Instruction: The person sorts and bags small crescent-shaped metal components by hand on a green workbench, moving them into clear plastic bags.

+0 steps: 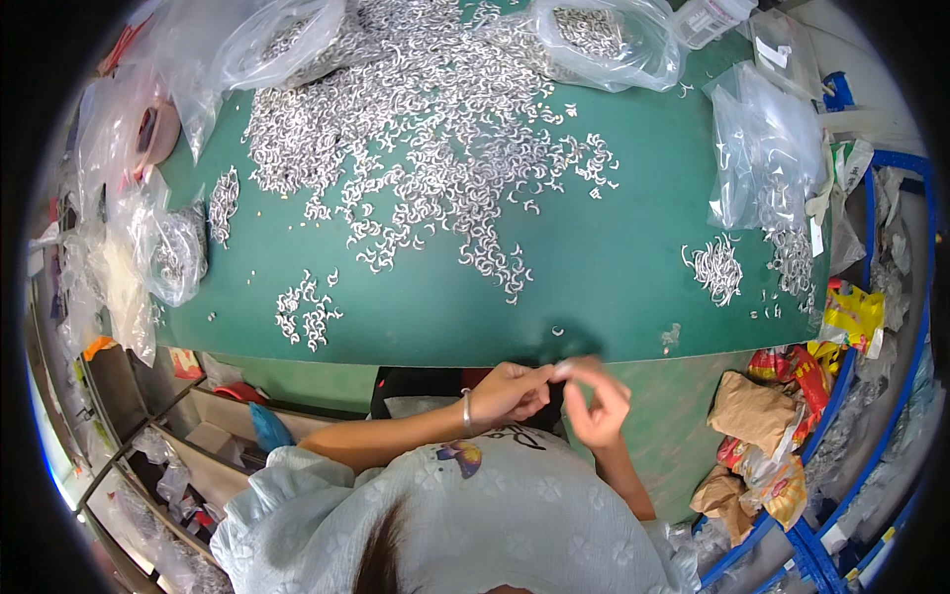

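Fingertips of left hand (512, 392) and right hand (597, 401) meet below green table (614, 267).

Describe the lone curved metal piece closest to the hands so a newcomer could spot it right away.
Start at the green table and follow its near edge to just above the two hands: left hand, right hand. There lies one small white C-shaped piece. Unlike the heaped clusters farther up, it sits alone on bare green.

Clips (426, 148) on table (614, 287) — bags (762, 148) right.
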Demonstrator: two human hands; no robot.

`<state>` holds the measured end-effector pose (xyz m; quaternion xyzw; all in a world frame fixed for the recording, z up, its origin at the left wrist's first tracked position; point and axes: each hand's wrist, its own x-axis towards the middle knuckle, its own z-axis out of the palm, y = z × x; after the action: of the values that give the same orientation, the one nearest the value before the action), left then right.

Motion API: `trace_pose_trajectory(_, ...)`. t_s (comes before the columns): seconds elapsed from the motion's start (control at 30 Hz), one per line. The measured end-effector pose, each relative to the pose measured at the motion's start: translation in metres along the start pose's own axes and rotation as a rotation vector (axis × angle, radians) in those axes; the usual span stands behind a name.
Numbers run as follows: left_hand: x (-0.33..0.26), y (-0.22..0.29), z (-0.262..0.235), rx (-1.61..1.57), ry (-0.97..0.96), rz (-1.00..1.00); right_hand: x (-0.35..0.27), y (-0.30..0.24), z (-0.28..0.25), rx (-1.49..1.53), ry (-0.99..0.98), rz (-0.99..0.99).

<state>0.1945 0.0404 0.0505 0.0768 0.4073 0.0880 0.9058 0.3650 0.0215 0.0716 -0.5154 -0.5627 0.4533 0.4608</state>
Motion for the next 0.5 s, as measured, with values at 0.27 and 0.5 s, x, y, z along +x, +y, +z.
trace_pose_trajectory(0.27,-0.018,-0.054,-0.060,0.138,-0.177,0.367,0.023,0.041,0.025,-0.670,0.005,-0.244)
trace_pose_trajectory(0.5,-0.047,-0.089,-0.084,-0.279,0.043,0.387,0.014,0.035,0.048,-0.621,0.166,-0.133)
